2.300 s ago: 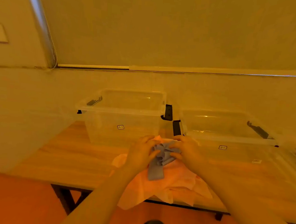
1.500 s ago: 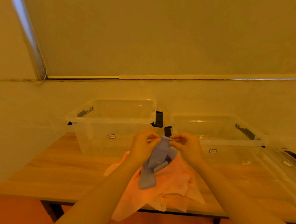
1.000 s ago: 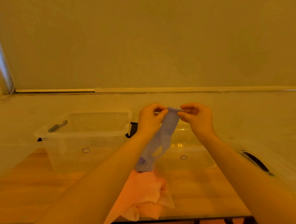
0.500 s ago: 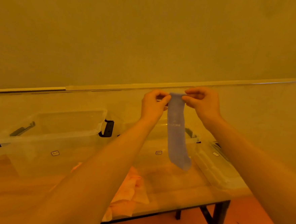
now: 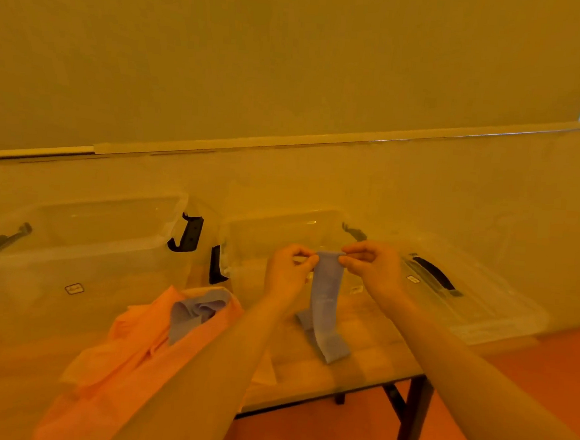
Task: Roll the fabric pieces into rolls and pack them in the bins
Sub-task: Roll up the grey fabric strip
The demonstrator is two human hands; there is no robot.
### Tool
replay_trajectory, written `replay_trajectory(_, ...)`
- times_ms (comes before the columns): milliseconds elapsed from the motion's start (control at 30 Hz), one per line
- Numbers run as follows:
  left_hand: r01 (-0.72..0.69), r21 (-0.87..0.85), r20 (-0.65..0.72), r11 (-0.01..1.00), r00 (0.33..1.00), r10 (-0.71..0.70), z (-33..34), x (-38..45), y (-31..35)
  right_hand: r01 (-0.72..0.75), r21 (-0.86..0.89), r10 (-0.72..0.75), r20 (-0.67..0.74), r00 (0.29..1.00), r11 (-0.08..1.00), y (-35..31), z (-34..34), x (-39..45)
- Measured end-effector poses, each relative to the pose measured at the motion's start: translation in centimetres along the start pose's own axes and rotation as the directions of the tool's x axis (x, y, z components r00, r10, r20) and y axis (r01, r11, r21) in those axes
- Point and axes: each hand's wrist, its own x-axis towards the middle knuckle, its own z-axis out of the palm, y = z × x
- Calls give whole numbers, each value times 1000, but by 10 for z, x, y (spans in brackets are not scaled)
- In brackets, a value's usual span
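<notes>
Both hands, left (image 5: 286,274) and right (image 5: 374,270), pinched the top corners of a narrow blue fabric strip (image 5: 325,303) above the wooden table (image 5: 368,359), its tail apparently touching down. Light and limp, it looked best rolled from that held end.

Left bin (image 5: 73,259) front wall: a small framed sticker (image 5: 74,288), its marks too small to read.
Right bin (image 5: 273,239) front wall: a small sticker (image 5: 356,289), unreadable.
Lid (image 5: 475,301) at the worktop's right edge: a small sticker (image 5: 413,279), unreadable.
</notes>
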Motion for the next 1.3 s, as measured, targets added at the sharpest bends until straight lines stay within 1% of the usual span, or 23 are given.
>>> replay_trajectory(133, 54, 138, 30, 989, 998, -59, 0, -9, -39, -69, -46, 72, 76, 994, 997, 36, 13, -16)
replay_trajectory(233, 108, 150, 61, 983, 991, -119, 0, -17, -55, -136, -78, 144, 116, 983, 988, 53, 19, -26)
replay_trajectory(300, 127, 132, 64, 983, 989, -136, 0, -19, -62, -155, -83, 165, 125, 978, 984, 59, 21, -30)
replay_trajectory(367, 144, 110, 59, 983, 987, -151, -2, -20, -65, -150, -77, 159, 125, 979, 986, 60, 22, -31)
replay_trajectory(467, 160, 100, 47, 982, 985, -165, -8, -18, -64, -105, -89, 116, 126, 985, 991, 53, 25, -32)
replay_trajectory(567, 154, 74, 42, 985, 987, -158, -20, -19, -60, -84, -71, 90, 93, 992, 994, 42, 30, -35)
replay_trajectory(667, 96, 37, 12, 995, 995, -97, -42, -24, -54, -69, 41, 66, 81, 995, 997, 37, 35, -38)
replay_trajectory(767, 32, 45, -35, 998, 999, -30, -72, -23, -44, -28, 77, 20, 107, 994, 997, 30, 45, -43)
replay_trajectory(867, 12, 37, -114, 999, 993, -7, -114, -19, -38, -8, 107, -10, 164, 986, 994, 21, 65, -46)
replay_trajectory(967, -22, 155, -182, 988, 982, 50, -157, -23, -44, -41, 114, 16, 211, 977, 993, 13, 96, -49)
replay_trajectory(1033, 3, 227, -220, 974, 974, 48, -180, -29, -52, -18, 45, 5, 262, 965, 999, 7, 119, -54)
replay_trajectory(1133, 67, 281, -195, 957, 981, -11, -207, -41, -69, 29, 8, -30, 387, 922, 1000, -5, 151, -66)
replay_trajectory(1233, 81, 353, -134, 932, 990, -35, -226, -54, -86, 46, -46, -17, 493, 870, 998, -9, 177, -77)
replay_trajectory(1300, 100, 377, -108, 921, 992, -64, -232, -63, -92, 92, -96, -25, 542, 840, 991, -9, 189, -82)
